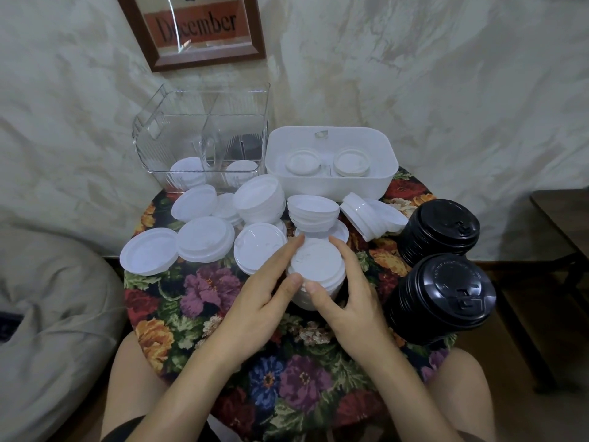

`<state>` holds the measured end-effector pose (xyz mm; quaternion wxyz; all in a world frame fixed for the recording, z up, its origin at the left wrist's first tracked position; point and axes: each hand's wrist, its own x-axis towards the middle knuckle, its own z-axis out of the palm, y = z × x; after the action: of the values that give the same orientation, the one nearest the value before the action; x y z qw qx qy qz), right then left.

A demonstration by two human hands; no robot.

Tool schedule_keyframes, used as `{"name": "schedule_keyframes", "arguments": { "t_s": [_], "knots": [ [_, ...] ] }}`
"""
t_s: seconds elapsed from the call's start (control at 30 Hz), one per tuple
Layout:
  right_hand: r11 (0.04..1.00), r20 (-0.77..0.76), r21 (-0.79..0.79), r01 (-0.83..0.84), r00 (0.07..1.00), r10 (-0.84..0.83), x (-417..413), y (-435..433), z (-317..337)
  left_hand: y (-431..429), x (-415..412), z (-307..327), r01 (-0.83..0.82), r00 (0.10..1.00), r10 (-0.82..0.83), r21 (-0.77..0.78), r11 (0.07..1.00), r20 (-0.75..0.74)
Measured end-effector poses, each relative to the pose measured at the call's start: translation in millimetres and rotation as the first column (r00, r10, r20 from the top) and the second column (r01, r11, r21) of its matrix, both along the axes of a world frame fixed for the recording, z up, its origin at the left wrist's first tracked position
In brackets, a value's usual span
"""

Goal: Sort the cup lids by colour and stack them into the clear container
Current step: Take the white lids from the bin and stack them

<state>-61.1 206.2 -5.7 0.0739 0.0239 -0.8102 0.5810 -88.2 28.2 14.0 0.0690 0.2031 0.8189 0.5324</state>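
At the middle of the desk [204, 282], the left hand [261, 295] and right hand [350, 298] each have their grip clasped round the white lid stack [318, 263]; the clear container [149, 148] stands at the far edge; an uneven squeeze could spill the stack.

Bare floral tablecloth [306, 378] lay open at 6 o'clock. White lid piles [259, 202] crowded 10 to 12 o'clock before the clear container [204, 100]; black lid stacks [446, 301] walled 3 o'clock, a white bin [318, 183] blocked 1 o'clock.
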Motion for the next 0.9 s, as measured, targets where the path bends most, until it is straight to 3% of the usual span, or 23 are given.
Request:
{"name": "schedule_keyframes", "arguments": {
  "t_s": [0.43, 0.8, 0.9],
  "knots": [
    [1.000, 0.014, 0.022, 0.003, 1.000, -0.003, 0.9, 0.1, -0.3, -6.1, -1.0, -1.4, 0.039, 0.999, -0.039, -0.008, 0.999, 0.008],
    [0.999, 0.024, 0.004, 0.037, 0.999, -0.037, 3.5, -1.6, -0.4, -16.5, -9.2, 12.8, 0.092, 0.987, -0.103, 0.099, 0.991, 0.120],
    [0.999, 0.032, 0.019, 0.033, 0.999, -0.034, 3.8, -1.0, -1.2, -17.0, -24.3, 30.8, 0.016, 0.997, -0.026, 0.131, 0.991, 0.077]
  ]
}}
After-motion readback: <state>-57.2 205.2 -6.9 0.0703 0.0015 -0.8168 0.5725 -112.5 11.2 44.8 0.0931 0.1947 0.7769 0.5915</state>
